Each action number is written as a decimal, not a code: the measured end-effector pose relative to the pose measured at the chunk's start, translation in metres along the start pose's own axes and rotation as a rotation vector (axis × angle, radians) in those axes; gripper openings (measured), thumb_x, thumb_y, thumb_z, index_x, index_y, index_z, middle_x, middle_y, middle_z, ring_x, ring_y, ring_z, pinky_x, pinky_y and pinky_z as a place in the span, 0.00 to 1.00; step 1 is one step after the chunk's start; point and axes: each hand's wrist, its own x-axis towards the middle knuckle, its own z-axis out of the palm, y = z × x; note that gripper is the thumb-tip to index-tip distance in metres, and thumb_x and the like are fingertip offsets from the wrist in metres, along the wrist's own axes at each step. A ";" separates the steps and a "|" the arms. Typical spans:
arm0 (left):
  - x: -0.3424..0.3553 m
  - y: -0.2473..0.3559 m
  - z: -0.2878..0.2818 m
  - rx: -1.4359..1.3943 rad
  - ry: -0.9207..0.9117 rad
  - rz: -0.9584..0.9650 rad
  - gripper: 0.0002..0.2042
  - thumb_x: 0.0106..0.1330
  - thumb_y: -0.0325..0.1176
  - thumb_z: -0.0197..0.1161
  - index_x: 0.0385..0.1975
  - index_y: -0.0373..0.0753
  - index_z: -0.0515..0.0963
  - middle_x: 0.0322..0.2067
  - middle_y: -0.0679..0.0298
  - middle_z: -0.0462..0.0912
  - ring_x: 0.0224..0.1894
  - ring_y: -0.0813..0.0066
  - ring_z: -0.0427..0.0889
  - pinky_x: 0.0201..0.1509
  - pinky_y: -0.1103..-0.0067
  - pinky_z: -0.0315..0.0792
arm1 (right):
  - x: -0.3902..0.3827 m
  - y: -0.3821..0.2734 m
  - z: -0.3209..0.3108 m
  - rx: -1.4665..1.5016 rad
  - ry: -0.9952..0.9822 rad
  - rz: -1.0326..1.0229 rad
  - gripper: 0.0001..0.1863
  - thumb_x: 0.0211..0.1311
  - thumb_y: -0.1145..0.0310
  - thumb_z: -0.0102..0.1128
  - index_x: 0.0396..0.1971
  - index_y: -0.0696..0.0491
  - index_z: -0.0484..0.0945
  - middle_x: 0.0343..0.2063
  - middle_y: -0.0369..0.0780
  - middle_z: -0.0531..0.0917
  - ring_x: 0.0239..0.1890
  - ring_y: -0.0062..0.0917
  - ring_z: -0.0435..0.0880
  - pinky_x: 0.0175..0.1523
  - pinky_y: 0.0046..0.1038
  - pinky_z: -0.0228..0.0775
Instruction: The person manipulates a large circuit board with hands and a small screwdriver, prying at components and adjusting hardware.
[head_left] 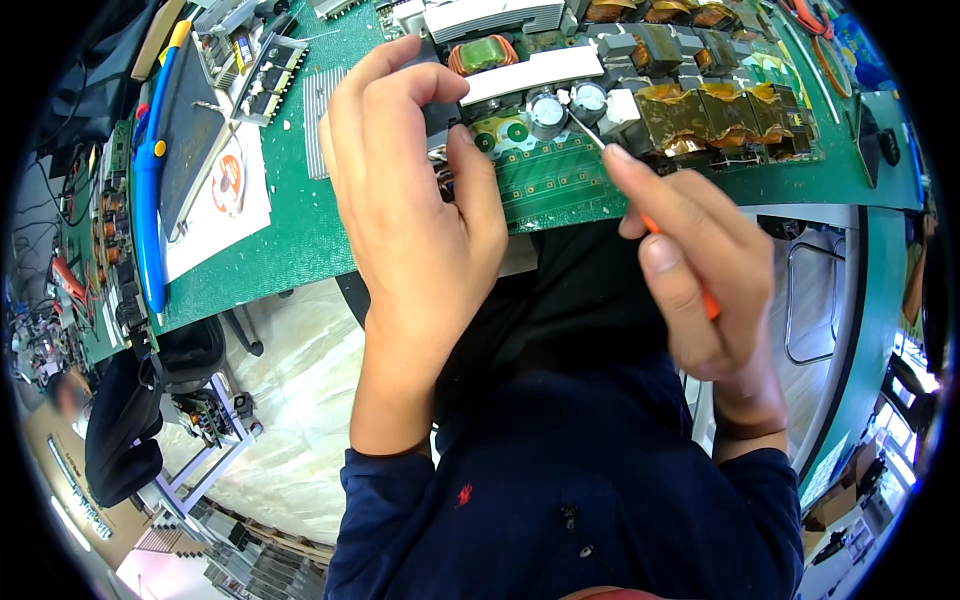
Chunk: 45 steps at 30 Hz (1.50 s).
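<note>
A large green circuit board [560, 175] lies at the near edge of a green-matted bench [290, 240]. It carries silver capacitors [548, 108], white heat sinks [530, 72] and yellow-taped transformers [700, 115]. My left hand [415, 200] grips the board's left end, thumb on its green face and fingers curled over a dark part. My right hand [690, 260] holds an orange-handled screwdriver [680, 262], and its thin metal shaft [590, 130] reaches up to the parts beside the capacitors.
To the left on the bench lie a blue-handled tool [150, 180], a dark flat board on white paper [215, 200], a finned heat sink [320, 120] and another component board [255, 60]. Red-handled cutters [810, 15] lie far right. A black chair [125, 420] stands below left.
</note>
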 end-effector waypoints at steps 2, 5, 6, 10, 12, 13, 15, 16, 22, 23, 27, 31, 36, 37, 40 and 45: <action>0.001 0.002 0.001 0.003 -0.006 -0.003 0.14 0.59 0.16 0.59 0.46 0.35 0.75 0.58 0.49 0.78 0.57 0.56 0.79 0.58 0.69 0.73 | -0.008 0.003 0.015 -0.042 0.069 -0.052 0.24 0.68 0.75 0.50 0.62 0.67 0.76 0.31 0.45 0.80 0.32 0.28 0.78 0.40 0.27 0.72; 0.000 0.001 0.001 -0.005 0.000 -0.002 0.15 0.59 0.16 0.59 0.46 0.35 0.75 0.57 0.49 0.79 0.57 0.56 0.79 0.57 0.69 0.73 | -0.009 -0.001 0.024 -0.037 0.126 -0.052 0.24 0.67 0.78 0.50 0.61 0.67 0.76 0.32 0.46 0.80 0.31 0.29 0.78 0.39 0.27 0.73; 0.000 0.001 0.002 -0.004 0.003 0.001 0.15 0.59 0.16 0.59 0.45 0.35 0.75 0.57 0.49 0.79 0.57 0.56 0.79 0.57 0.69 0.73 | -0.007 -0.003 0.026 -0.037 0.140 -0.059 0.24 0.66 0.78 0.50 0.61 0.67 0.76 0.31 0.46 0.80 0.30 0.29 0.79 0.39 0.27 0.73; 0.000 0.002 0.001 0.012 0.009 0.011 0.14 0.59 0.16 0.59 0.45 0.35 0.75 0.57 0.49 0.79 0.56 0.57 0.79 0.57 0.69 0.73 | -0.009 -0.003 0.038 -0.084 0.192 -0.079 0.24 0.66 0.79 0.50 0.61 0.67 0.76 0.31 0.46 0.80 0.30 0.29 0.78 0.38 0.27 0.73; -0.001 0.002 0.001 0.014 0.011 0.014 0.14 0.59 0.16 0.59 0.45 0.34 0.75 0.56 0.49 0.79 0.56 0.57 0.79 0.57 0.69 0.73 | -0.006 0.002 0.044 -0.105 0.267 -0.150 0.26 0.60 0.80 0.55 0.60 0.67 0.77 0.28 0.44 0.79 0.24 0.31 0.76 0.32 0.29 0.71; -0.001 0.002 0.002 0.011 0.013 0.017 0.14 0.59 0.16 0.59 0.45 0.34 0.75 0.56 0.49 0.79 0.56 0.56 0.79 0.57 0.69 0.73 | -0.005 0.003 0.048 -0.115 0.296 -0.167 0.26 0.58 0.81 0.57 0.59 0.67 0.77 0.27 0.44 0.78 0.23 0.32 0.75 0.31 0.30 0.71; 0.000 0.002 0.003 0.012 0.015 0.022 0.14 0.59 0.16 0.59 0.45 0.34 0.75 0.56 0.50 0.79 0.56 0.56 0.79 0.57 0.69 0.73 | -0.004 0.005 0.057 -0.138 0.347 -0.185 0.27 0.56 0.80 0.59 0.59 0.66 0.78 0.27 0.43 0.77 0.22 0.32 0.75 0.29 0.30 0.70; -0.001 0.001 0.003 0.017 0.016 0.026 0.14 0.59 0.17 0.59 0.45 0.34 0.75 0.56 0.50 0.79 0.56 0.56 0.79 0.57 0.69 0.73 | -0.005 0.006 0.061 -0.154 0.364 -0.185 0.27 0.56 0.80 0.59 0.59 0.65 0.78 0.26 0.43 0.77 0.22 0.32 0.74 0.28 0.30 0.70; -0.001 0.000 0.003 0.011 0.018 0.018 0.14 0.59 0.17 0.59 0.45 0.34 0.74 0.57 0.50 0.79 0.57 0.56 0.79 0.58 0.69 0.72 | -0.008 0.010 0.072 -0.208 0.426 -0.201 0.27 0.57 0.78 0.59 0.59 0.64 0.79 0.25 0.41 0.77 0.21 0.31 0.74 0.27 0.29 0.69; -0.001 0.000 0.003 0.014 0.018 0.016 0.14 0.59 0.17 0.59 0.45 0.34 0.74 0.57 0.50 0.79 0.57 0.56 0.79 0.58 0.69 0.72 | -0.009 0.010 0.073 -0.204 0.431 -0.204 0.26 0.57 0.78 0.59 0.59 0.64 0.79 0.25 0.41 0.77 0.21 0.31 0.74 0.27 0.29 0.69; -0.001 0.001 0.002 0.009 0.014 0.018 0.14 0.59 0.17 0.59 0.45 0.34 0.74 0.57 0.49 0.79 0.58 0.55 0.78 0.58 0.68 0.72 | -0.009 0.012 0.073 -0.190 0.440 -0.224 0.26 0.57 0.78 0.59 0.59 0.65 0.79 0.25 0.41 0.77 0.21 0.30 0.74 0.27 0.29 0.69; -0.001 0.001 0.002 0.014 0.003 0.027 0.14 0.59 0.17 0.59 0.45 0.34 0.73 0.57 0.48 0.79 0.58 0.55 0.78 0.59 0.68 0.72 | -0.008 0.002 0.064 -0.157 0.390 -0.157 0.26 0.57 0.79 0.59 0.58 0.65 0.79 0.25 0.42 0.77 0.21 0.31 0.74 0.27 0.29 0.69; -0.002 0.000 0.002 0.028 0.004 0.030 0.13 0.59 0.17 0.59 0.44 0.34 0.73 0.57 0.49 0.79 0.58 0.55 0.78 0.59 0.68 0.71 | -0.008 0.001 0.048 -0.057 0.297 -0.093 0.24 0.61 0.81 0.56 0.59 0.63 0.79 0.25 0.42 0.76 0.22 0.30 0.74 0.30 0.28 0.69; -0.002 0.000 0.002 0.030 0.004 0.030 0.13 0.59 0.17 0.60 0.44 0.34 0.73 0.57 0.49 0.79 0.58 0.55 0.78 0.59 0.68 0.71 | -0.008 0.000 0.044 -0.036 0.271 -0.073 0.24 0.63 0.81 0.55 0.60 0.62 0.78 0.26 0.42 0.76 0.23 0.29 0.74 0.31 0.28 0.69; -0.001 -0.001 0.002 0.032 0.003 0.034 0.13 0.60 0.17 0.60 0.45 0.35 0.73 0.57 0.49 0.79 0.58 0.54 0.78 0.59 0.68 0.72 | -0.009 -0.006 0.028 0.036 0.163 0.040 0.24 0.68 0.77 0.47 0.62 0.63 0.77 0.26 0.41 0.75 0.29 0.24 0.73 0.38 0.24 0.67; 0.003 0.011 0.006 0.045 0.056 0.030 0.15 0.59 0.17 0.60 0.47 0.35 0.76 0.55 0.51 0.80 0.58 0.54 0.78 0.59 0.68 0.72 | -0.002 -0.007 0.001 0.089 0.038 0.092 0.25 0.67 0.72 0.48 0.61 0.63 0.78 0.25 0.40 0.74 0.30 0.24 0.72 0.39 0.25 0.64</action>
